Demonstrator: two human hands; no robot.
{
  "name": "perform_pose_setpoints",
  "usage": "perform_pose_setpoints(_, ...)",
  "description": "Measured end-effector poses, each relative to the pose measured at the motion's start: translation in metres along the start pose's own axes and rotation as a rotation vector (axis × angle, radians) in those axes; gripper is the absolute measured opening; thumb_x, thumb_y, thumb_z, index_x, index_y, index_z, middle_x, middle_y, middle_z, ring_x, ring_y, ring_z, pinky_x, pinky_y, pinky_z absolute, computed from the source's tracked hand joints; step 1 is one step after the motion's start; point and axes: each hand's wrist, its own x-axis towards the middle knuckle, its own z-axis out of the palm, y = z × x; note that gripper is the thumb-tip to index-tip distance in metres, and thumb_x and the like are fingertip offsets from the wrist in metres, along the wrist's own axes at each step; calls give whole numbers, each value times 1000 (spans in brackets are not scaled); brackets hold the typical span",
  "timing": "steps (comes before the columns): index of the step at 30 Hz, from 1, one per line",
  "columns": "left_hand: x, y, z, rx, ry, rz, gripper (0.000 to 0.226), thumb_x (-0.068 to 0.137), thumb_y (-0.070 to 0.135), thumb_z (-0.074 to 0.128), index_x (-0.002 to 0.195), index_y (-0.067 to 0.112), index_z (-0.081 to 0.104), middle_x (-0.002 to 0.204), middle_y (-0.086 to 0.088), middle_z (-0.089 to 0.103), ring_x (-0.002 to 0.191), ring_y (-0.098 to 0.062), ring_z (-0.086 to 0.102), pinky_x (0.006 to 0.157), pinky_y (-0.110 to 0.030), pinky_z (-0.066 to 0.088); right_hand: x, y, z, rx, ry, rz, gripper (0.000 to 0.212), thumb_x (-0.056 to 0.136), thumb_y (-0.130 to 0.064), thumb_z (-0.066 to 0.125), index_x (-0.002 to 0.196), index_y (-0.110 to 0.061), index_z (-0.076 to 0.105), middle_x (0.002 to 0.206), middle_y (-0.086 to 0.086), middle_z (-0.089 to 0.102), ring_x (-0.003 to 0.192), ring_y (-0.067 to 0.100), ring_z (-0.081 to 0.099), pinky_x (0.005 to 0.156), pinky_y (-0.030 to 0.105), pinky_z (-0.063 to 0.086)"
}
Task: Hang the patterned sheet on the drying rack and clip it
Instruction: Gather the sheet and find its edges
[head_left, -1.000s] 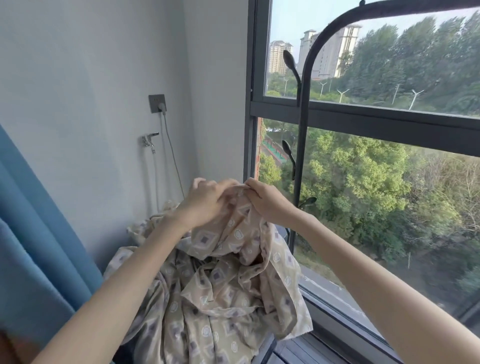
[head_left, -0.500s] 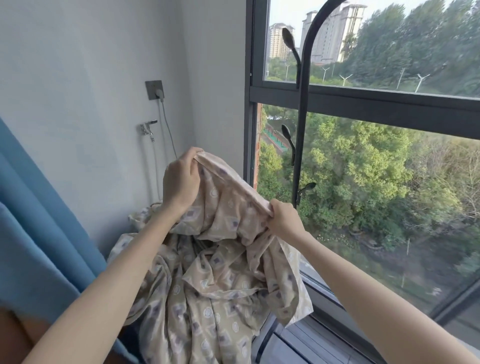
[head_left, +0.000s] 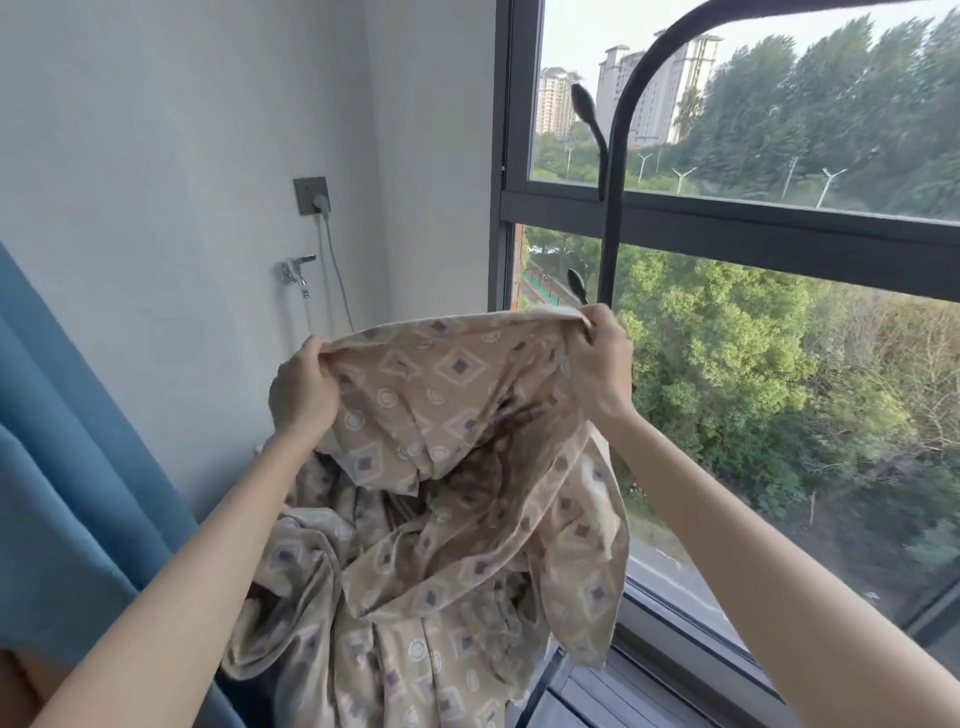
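Both hands spread patterned sheet (head_left: 452, 410) edge wider, higher.

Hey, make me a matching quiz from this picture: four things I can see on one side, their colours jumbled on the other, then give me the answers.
Things:
1. patterned sheet
2. curtain
3. drying rack
4. tap

Colours:
A. black
B. silver
C. beige
D. blue

Pairs: 1-C, 2-D, 3-A, 4-B.
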Motion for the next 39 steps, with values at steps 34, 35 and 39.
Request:
perform_pose_setpoints(34, -83, 8, 69, 94, 63, 351, 32, 76, 10, 68, 95, 13, 43, 90, -8, 48, 86, -30, 46, 75, -41, 38, -43, 74, 8, 484, -459, 678, 21, 100, -9, 38, 97, -8, 59, 76, 7, 69, 61, 19, 70, 78, 45, 55)
perform_pose_setpoints(35, -90, 5, 66, 13, 9, 406, 27, 79, 13, 68, 88, 14, 42, 79, -3, 48, 76, -26, 49, 70, -40, 41, -39, 71, 12, 571, -447, 715, 21, 100, -12, 38, 98, -10, 59, 74, 5, 70, 66, 18, 70, 82, 50, 52)
perform_pose_setpoints(39, -118, -10, 62, -206, -645, 294, 36, 86, 50, 57, 104, 19, 53, 90, 11, 57, 82, -10, 55, 73, -31, 47, -29, 61, 28, 787, -396, 771, 20, 100, -17, 40, 105, -14, 59, 89, 5, 70, 79, 12, 71, 70, 52, 54)
